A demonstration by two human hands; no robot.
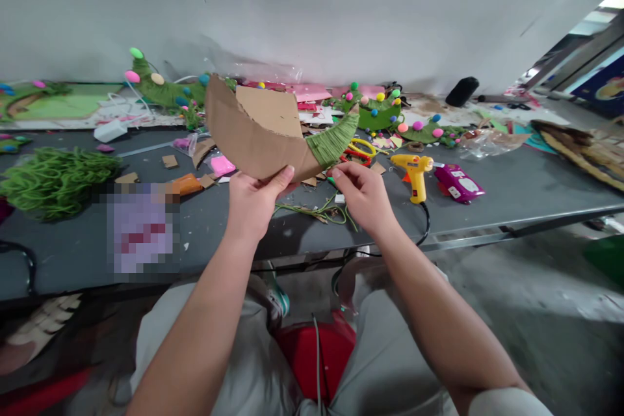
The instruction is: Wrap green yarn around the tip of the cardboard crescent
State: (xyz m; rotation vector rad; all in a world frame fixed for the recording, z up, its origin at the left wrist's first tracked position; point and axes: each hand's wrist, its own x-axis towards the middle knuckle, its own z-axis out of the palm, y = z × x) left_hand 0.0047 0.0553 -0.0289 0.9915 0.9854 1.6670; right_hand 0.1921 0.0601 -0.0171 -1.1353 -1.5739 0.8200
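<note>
A cardboard crescent [258, 143] is held up over the table by my left hand [258, 198], thumb on its face and fingers behind. Green yarn [334, 140] wraps its right end, while the left part is bare brown cardboard. My right hand [358, 192] is closed in a pinch just below the wrapped end, with green yarn at its fingertips. Loose strands of green yarn [319, 211] lie on the table below. Behind the crescent, partly hidden, are scissors with yellow and red handles [363, 148].
Right of my hands lie a yellow glue gun [413, 172] and a purple package [458, 183]. A heap of green yarn [58, 179] sits at left. Along the wall are finished-looking green crescents with pompoms [168, 91], a white adapter [111, 130] and paper scraps. The table's front edge [468, 234] is near my knees.
</note>
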